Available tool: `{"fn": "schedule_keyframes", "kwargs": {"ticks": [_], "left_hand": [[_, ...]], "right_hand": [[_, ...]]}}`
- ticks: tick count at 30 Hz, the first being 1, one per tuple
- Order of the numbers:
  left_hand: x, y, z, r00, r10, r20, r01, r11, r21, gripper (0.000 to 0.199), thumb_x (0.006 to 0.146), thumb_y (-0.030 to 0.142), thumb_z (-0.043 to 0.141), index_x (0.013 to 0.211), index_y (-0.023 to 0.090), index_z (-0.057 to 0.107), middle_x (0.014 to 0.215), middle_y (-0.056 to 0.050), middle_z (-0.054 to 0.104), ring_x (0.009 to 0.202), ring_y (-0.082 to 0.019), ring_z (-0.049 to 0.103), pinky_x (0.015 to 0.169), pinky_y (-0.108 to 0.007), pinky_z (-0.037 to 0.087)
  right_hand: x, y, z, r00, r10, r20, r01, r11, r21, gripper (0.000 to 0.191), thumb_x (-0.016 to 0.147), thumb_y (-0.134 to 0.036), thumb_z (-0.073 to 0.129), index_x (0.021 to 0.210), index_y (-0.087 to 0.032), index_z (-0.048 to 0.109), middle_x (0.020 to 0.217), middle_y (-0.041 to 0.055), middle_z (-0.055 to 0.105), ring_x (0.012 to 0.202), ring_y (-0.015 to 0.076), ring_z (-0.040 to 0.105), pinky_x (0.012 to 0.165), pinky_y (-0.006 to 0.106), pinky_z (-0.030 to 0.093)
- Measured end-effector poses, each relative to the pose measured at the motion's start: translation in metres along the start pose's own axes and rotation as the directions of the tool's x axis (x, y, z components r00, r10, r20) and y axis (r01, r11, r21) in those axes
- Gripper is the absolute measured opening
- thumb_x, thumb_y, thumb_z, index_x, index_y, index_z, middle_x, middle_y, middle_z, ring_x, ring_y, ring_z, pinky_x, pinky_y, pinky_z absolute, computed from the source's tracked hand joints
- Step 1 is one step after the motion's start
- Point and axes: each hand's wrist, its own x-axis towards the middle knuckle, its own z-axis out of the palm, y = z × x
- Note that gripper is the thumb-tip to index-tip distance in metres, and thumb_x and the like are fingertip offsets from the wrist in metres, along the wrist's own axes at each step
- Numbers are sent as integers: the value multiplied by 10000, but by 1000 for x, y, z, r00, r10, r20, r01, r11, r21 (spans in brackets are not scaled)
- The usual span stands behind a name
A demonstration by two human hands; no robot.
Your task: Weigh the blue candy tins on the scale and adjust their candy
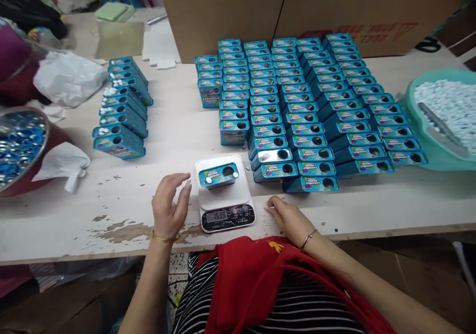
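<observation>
A blue candy tin (217,175) with a round hole in its top lies on a white digital scale (226,195), with two white candies on its lid. Dark digits show on the scale's display. To the left of the scale, my left hand (169,206) hovers with thumb and forefinger apart, holding nothing. My right hand (290,219) rests low over the table, right of the scale, its fingers curled together. Whatever those fingertips may hold is hidden. Rows of similar blue tins (312,183) stand close beyond that hand, their holes facing up.
At the left, a short row of tins (118,140) carries white candies on the lids. A red bowl (44,126) holds blue-and-silver pieces. A teal basin (412,103) of white candies with a scoop (444,128) stands right. A cardboard box (230,17) lines the back.
</observation>
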Motion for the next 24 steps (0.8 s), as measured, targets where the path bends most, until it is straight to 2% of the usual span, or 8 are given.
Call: {"fn": "schedule_keyframes", "kwargs": {"ticks": [2,5,10,14,17,20,24], "left_hand": [[-2,9,-4,993,116,-33,-113,991,74,309,869,266,537,1177,239,558,1127,-80,593,1061,-207,545,908,-392,450],[-2,18,-7,975,223,-1,-220,961,166,408,866,405,530,1251,271,521,1266,-96,523,1179,-266,476,980,-472,391],[2,21,0,962,257,96,-273,933,235,456,850,523,507,1253,310,516,1370,-63,467,1281,-292,398,1046,-539,300],[8,29,12,942,290,168,-327,905,271,485,829,477,570,1270,295,485,1419,-69,422,1329,-289,352,1080,-571,236],[16,39,21,939,298,172,-337,897,285,475,817,420,609,1255,286,486,1414,-72,427,1336,-281,349,1087,-572,230],[26,51,32,950,282,136,-310,906,288,402,807,387,630,1177,263,538,1365,-73,475,1317,-277,377,1091,-563,236],[35,62,42,965,236,111,-257,931,260,88,840,286,593,910,238,615,1240,-36,567,1273,-250,432,1100,-552,230]], "right_hand": [[1,0,0,1000,-8,-3,8,1000,24,130,927,-271,360,869,-189,442,760,71,611,709,214,587,645,289,379],[3,-1,-1,1000,-13,-12,14,998,59,123,912,-273,368,831,-195,418,709,50,578,657,199,558,626,284,364],[4,0,-1,998,-42,-38,46,993,110,138,907,-283,363,821,-194,425,700,50,574,625,181,520,623,286,357],[4,0,0,998,-47,-53,52,992,113,151,911,-284,355,819,-192,433,710,56,580,632,181,516,625,289,350],[4,0,1,997,-45,-58,51,993,109,147,914,-277,361,826,-191,442,724,59,587,647,186,531,629,287,352],[5,1,1,998,-32,-55,37,994,104,150,919,-279,364,828,-191,443,737,63,589,676,198,551,638,287,356],[5,2,1,995,-50,-83,60,992,113,156,920,-272,378,828,-184,468,756,75,603,686,196,552,642,288,361]]}}
